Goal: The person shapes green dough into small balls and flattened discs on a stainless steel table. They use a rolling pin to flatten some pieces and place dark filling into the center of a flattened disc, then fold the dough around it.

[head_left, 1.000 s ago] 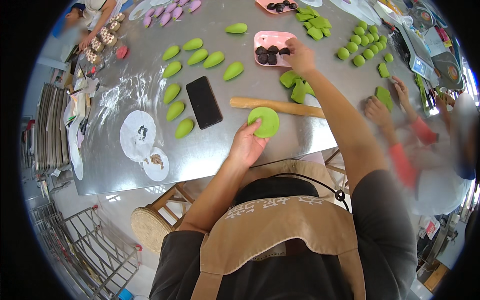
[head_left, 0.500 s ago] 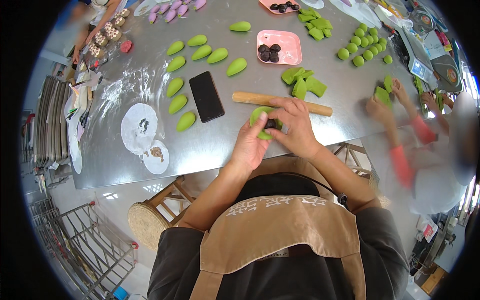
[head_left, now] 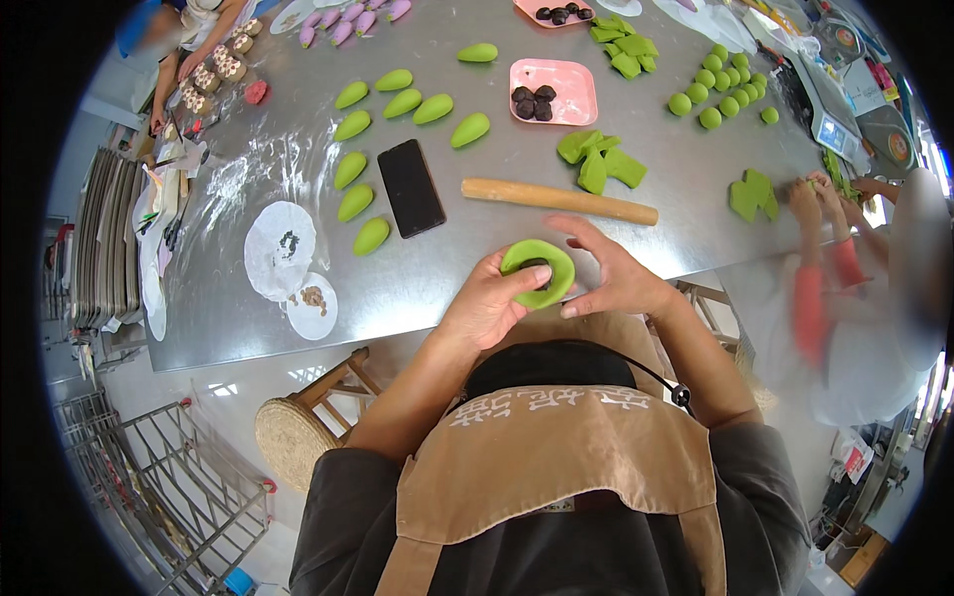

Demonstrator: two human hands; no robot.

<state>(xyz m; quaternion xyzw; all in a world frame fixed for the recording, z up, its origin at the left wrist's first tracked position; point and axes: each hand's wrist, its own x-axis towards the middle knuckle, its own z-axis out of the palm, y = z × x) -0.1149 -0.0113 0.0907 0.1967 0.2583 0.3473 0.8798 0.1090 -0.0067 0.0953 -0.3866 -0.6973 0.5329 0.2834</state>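
Observation:
My left hand [head_left: 483, 302] cups a round of green dough [head_left: 560, 266], its thumb pressed onto the dark filling ball in the middle. Most of that ball is hidden under the thumb. Just to the right, my right hand [head_left: 628, 278] is open, with thumb and fingers curved apart around the dough's side; whether a fingertip touches it I cannot tell. A wooden rolling pin [head_left: 558, 201] lies on the table beyond both hands. Behind it are loose green dough pieces [head_left: 604, 162] and a pink tray [head_left: 576, 91] with several dark filling balls.
Shaped green dough pieces [head_left: 433, 108] lie left of the tray, near a black phone [head_left: 410, 190]. Green dough balls [head_left: 710, 117] and a scale [head_left: 833, 129] are at the right. Another person's hands [head_left: 817, 202] work there. A stool [head_left: 296, 437] stands below the table's front edge.
Both hands have drawn back from the rolling pin toward me. My right hand has come off the dough and opened. The right-hand co-worker's hands moved right, leaving green pieces on the table.

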